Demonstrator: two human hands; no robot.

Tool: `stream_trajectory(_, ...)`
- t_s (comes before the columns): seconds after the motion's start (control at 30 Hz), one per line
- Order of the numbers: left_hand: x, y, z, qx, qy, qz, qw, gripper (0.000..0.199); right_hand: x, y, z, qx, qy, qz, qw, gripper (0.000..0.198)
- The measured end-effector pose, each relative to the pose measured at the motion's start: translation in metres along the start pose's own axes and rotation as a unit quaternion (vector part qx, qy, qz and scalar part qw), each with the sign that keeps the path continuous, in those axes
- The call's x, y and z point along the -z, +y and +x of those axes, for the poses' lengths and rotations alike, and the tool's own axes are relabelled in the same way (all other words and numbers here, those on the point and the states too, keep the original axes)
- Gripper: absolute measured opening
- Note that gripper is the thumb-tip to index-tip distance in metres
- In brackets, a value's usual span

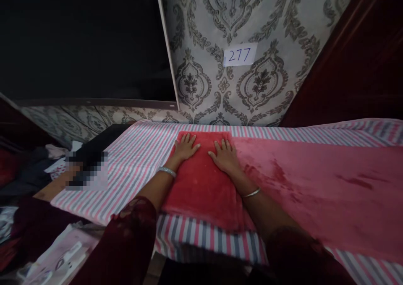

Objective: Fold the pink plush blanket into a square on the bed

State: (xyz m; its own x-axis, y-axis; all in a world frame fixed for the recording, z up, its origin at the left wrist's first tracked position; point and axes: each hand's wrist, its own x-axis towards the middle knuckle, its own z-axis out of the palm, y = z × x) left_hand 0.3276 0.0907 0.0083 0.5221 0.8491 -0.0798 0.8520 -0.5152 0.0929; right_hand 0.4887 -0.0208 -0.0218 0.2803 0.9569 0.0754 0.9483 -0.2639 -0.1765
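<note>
A red plush cloth (203, 188), folded into layers at its left end, lies over a striped sheet. Its single-layer part (317, 184) stretches away to the right, lighter in tone with darker brushed marks. My left hand (185, 147) lies flat on the folded part near its far left corner, fingers spread. Across from it, my right hand (226, 155) rests near the far right edge of the same folded part, fingers also spread. Both palms face down, and neither hand grips anything.
The pink, grey and white striped sheet (126, 167) covers the table. Behind it stands a patterned wall with a paper marked 277 (240, 55). A large dark screen (85, 41) hangs at upper left. Another person's arm (52, 186) and piled clothes (27, 167) are at left.
</note>
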Motion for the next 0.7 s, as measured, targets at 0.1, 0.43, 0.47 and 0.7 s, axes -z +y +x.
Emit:
stream_trajectory(0.1, 0.013, 0.004, -0.026, -0.014, -0.009, 0.015, 1.0, 0.071, 0.001, 0.001, -0.002, -0.001, 0.003, 0.004, 1.0, 0.072)
stream_trajectory(0.43, -0.035, -0.009, -0.132, -0.045, 0.054, 0.046, 0.996, 0.073, -0.008, 0.007, 0.001, 0.013, 0.023, 0.014, 1.0, 0.073)
stream_trajectory(0.47, -0.037, -0.01, -0.132, -0.045, 0.054, 0.045, 0.997, 0.073, -0.008, 0.008, 0.002, 0.013, 0.025, 0.015, 0.999, 0.074)
stream_trajectory(0.7, -0.034, -0.009, -0.126, -0.045, 0.057, 0.024, 0.997, 0.076, 0.013, -0.003, -0.025, 0.013, 0.006, 0.015, 1.0, 0.072)
